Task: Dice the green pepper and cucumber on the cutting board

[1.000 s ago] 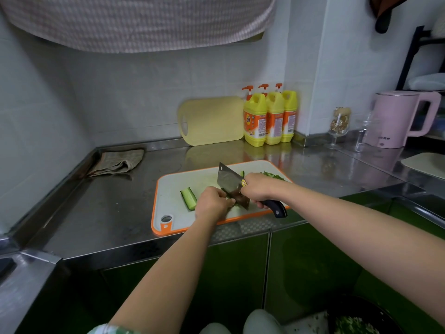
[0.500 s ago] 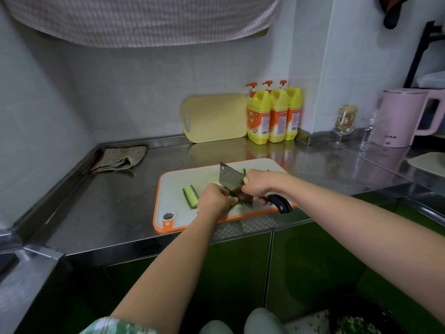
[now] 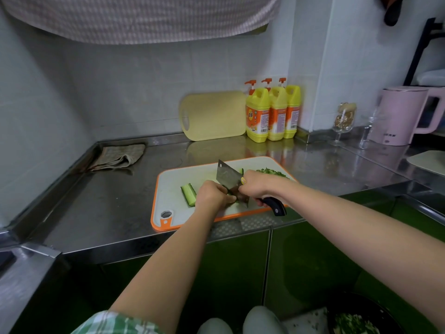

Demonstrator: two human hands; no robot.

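Note:
A white cutting board (image 3: 173, 182) with an orange rim lies on the steel counter. My right hand (image 3: 258, 186) grips the black handle of a cleaver (image 3: 227, 178), its blade edge down on the board. My left hand (image 3: 212, 195), fingers curled, holds a cucumber piece against the blade; that piece is mostly hidden. A cucumber strip (image 3: 188, 194) lies just left of my left hand. A pile of diced green pepper (image 3: 271, 171) sits at the board's far right, and a small green piece (image 3: 241, 171) shows behind the blade.
A folded cloth (image 3: 118, 156) lies at the back left. A yellow board (image 3: 213, 115) and three yellow soap bottles (image 3: 272, 114) stand against the wall. A glass (image 3: 343, 120) and pink kettle (image 3: 404, 115) are at right. A dark bowl (image 3: 356, 319) of chopped greens sits below.
Both hands and the cleaver stay at the same spot on the board; the blade has shifted only slightly. The camera view has drifted a little.

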